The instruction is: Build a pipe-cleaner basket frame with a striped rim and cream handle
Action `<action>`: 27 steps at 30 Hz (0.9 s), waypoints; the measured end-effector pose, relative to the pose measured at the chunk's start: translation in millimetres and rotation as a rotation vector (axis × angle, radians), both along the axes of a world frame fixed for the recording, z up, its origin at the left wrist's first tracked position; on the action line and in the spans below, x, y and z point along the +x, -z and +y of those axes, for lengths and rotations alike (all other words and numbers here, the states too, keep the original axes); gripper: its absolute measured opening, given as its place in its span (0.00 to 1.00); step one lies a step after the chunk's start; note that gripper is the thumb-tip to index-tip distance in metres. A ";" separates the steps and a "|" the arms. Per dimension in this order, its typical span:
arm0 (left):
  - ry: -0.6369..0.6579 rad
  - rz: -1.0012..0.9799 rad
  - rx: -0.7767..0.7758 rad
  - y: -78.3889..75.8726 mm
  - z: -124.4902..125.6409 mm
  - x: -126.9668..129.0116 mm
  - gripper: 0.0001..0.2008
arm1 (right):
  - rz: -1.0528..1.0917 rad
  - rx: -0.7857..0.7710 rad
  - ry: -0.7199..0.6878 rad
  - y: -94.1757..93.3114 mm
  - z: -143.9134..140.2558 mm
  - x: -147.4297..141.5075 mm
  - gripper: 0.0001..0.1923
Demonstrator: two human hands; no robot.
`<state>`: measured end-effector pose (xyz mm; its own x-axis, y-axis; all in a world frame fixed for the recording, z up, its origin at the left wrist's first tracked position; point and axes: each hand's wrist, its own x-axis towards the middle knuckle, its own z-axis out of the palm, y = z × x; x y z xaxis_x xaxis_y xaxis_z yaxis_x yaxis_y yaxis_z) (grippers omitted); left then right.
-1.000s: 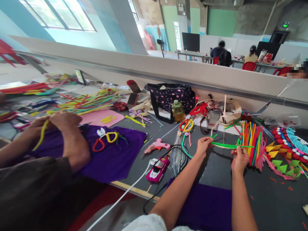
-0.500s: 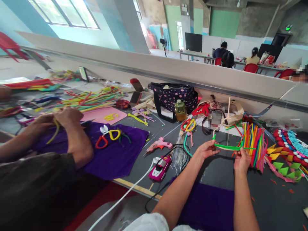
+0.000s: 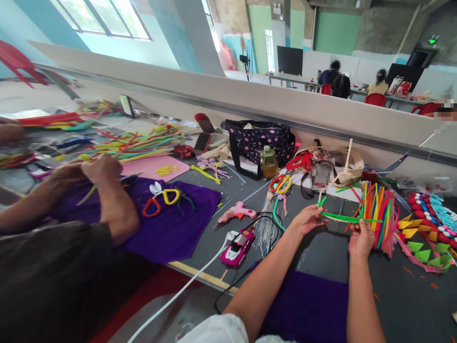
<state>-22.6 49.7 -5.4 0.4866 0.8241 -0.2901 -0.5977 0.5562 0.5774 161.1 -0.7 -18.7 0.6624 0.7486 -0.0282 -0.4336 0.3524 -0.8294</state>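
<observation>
Seen from the head camera, a person at a cluttered craft table point(image 3: 400, 295) holds a green pipe cleaner point(image 3: 339, 217) stretched between two bare hands. The left hand point(image 3: 307, 219) pinches its near end, where a short green tip bends upward; the right hand point(image 3: 361, 238) grips the far end, fingers closed around it. The stem's long axis runs roughly level from left hand to right, just above the table, and each hand sits at its own end, so neither is nearer. Directly right of the pipe cleaner, touching the right hand's knuckles, stands a bundle of coloured pipe cleaners point(image 3: 378, 214); where the green stem ends among them is hard to make out. Left of the pipe cleaner lie a pink glue gun point(image 3: 237, 212) and a pink toy car point(image 3: 238, 245). Farther left, a co-worker's hands point(image 3: 89, 171) work over purple cloth point(image 3: 171, 224), blurred, their grip unclear. The person's forearms are cut off at the bottom edge.
</observation>
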 end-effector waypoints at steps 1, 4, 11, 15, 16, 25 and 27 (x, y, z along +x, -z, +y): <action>-0.002 -0.009 -0.002 0.5 0.2 0.0 0.08 | -0.003 -0.004 -0.005 0.0 0.1 0.1 0.13; -0.031 -0.015 0.010 0.9 2.3 0.4 0.08 | -0.029 -0.012 -0.005 -0.1 1.2 -0.6 0.13; -0.110 0.055 0.051 2.5 9.0 5.3 0.09 | -0.048 -0.033 -0.013 0.6 4.1 1.2 0.14; -0.151 0.066 -0.018 10.7 8.9 6.9 0.08 | -0.021 -0.028 -0.074 2.7 5.0 1.8 0.14; -0.157 0.069 -0.042 13.1 8.7 6.7 0.08 | -0.010 -0.031 -0.081 3.7 5.4 1.4 0.14; -0.193 0.020 -0.089 18.6 5.8 5.0 0.07 | 0.109 -0.060 -0.120 9.9 8.9 -0.5 0.14; -0.190 -0.007 -0.051 15.2 2.3 9.2 0.07 | 0.099 -0.047 -0.109 9.1 8.8 -0.9 0.14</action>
